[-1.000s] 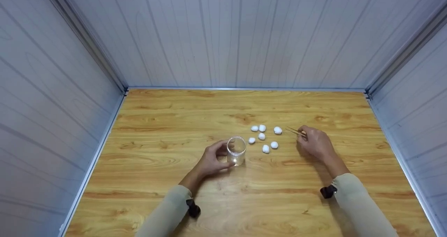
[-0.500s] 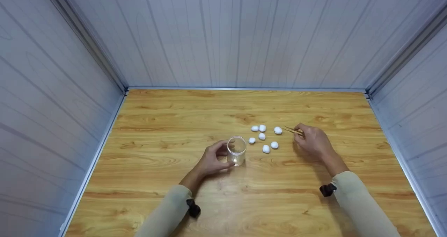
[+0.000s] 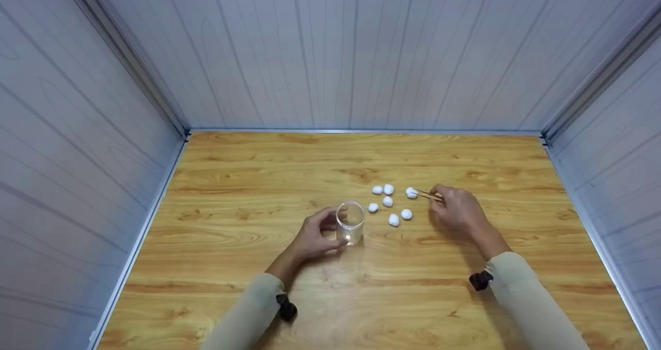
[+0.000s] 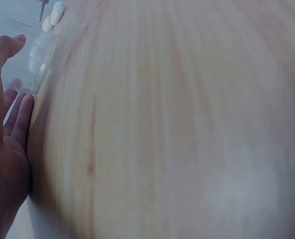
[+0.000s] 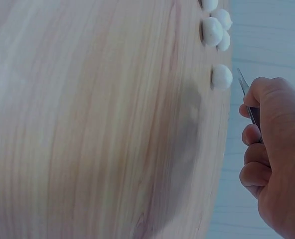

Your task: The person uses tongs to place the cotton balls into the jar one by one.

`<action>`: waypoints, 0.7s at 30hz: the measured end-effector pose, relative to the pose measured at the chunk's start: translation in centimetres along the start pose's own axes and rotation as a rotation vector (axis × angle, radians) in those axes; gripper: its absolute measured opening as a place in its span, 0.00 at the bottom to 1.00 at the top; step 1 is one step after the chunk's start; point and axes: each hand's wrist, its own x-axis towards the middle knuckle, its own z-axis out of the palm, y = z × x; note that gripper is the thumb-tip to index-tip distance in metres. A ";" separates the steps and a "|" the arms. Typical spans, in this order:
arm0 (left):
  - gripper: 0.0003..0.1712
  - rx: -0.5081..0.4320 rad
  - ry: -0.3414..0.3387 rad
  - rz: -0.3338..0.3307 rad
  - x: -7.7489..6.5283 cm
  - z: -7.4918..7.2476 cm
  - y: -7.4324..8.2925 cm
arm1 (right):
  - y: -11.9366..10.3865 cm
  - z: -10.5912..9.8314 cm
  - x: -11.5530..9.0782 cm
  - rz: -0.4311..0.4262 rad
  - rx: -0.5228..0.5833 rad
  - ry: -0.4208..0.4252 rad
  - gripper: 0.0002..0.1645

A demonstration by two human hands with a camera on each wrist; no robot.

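Observation:
My left hand point(image 3: 311, 235) holds a clear glass cup point(image 3: 351, 230) that stands upright on the table, thumb on its near side and fingers behind it. Part of the cup point(image 4: 18, 59) also shows in the left wrist view. In my right hand point(image 3: 461, 210) a pair of slim metal tweezers point(image 5: 243, 84) is pinched, pointing left. Their tips overlap the rightmost back cotton ball point(image 3: 409, 191) in the head view. Several more white cotton balls lie loosely grouped between cup and tweezers, among them a front one point(image 3: 394, 220) and a middle one point(image 3: 388, 202).
The wood-grain table point(image 3: 248, 174) is walled in by pale panels at the back point(image 3: 330, 56), left point(image 3: 77, 185) and right point(image 3: 619, 133). A small black device point(image 3: 481, 281) sits at the right wrist, and another black device point(image 3: 286, 307) at the left.
My right hand has moved a little left, bringing the tweezer tips from beside the rightmost back cotton ball to over it. The left hand and glass cup stay in place.

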 end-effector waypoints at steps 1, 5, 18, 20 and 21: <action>0.41 0.001 0.002 0.001 0.0 0.0 0.0 | 0.0 0.1 0.0 0.001 0.000 -0.002 0.12; 0.41 0.020 0.000 0.009 -0.1 0.0 0.0 | 0.1 0.5 0.0 0.006 -0.007 -0.006 0.12; 0.40 0.008 -0.002 0.020 0.0 0.0 0.1 | 0.4 0.9 0.2 -0.013 -0.060 0.012 0.10; 0.41 0.010 -0.005 0.017 0.0 0.0 0.2 | 0.4 1.0 0.1 -0.016 -0.057 0.013 0.10; 0.41 0.012 -0.007 0.014 0.0 0.0 0.3 | 0.4 1.0 0.1 -0.017 -0.056 0.014 0.10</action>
